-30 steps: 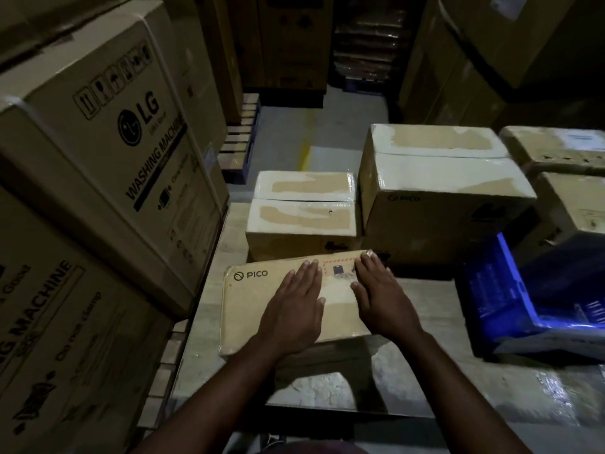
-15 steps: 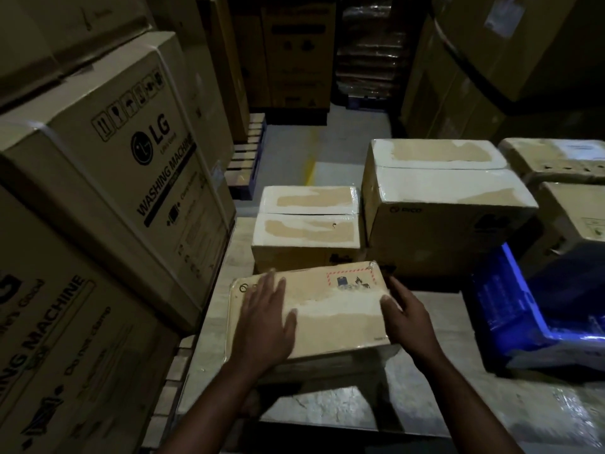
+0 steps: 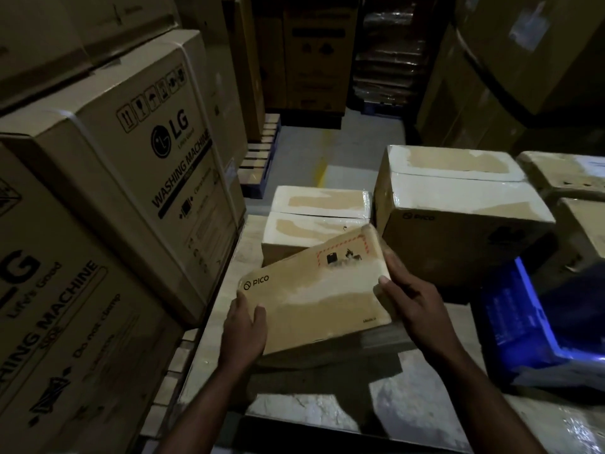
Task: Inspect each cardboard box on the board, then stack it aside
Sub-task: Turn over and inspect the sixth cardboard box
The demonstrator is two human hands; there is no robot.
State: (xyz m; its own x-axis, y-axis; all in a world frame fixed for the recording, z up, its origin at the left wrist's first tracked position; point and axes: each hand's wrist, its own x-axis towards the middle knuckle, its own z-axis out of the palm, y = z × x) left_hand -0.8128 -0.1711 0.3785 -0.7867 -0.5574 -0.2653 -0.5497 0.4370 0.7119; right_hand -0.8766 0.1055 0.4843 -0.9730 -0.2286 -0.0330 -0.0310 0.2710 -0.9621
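Observation:
A flat brown PICO cardboard box [image 3: 314, 290] is lifted off the board [image 3: 327, 414] and tilted, its right end raised. My left hand [image 3: 244, 326] grips its lower left corner, thumb on top. My right hand [image 3: 411, 299] grips its right edge, thumb on the top face. Behind it a small taped box [image 3: 314, 221] rests on the board, and a larger taped PICO box [image 3: 458, 211] stands to the right of that.
Large LG washing machine cartons [image 3: 131, 152] are stacked close on the left. A blue plastic-wrapped package [image 3: 537, 322] lies at the right, more cartons [image 3: 569, 178] behind it. A grey floor aisle [image 3: 327, 152] runs away beyond the boxes, with tall cartons at its end.
Both hands went from lying flat on the box's top to gripping its ends. The box has been lifted off the board and tilted, right end up.

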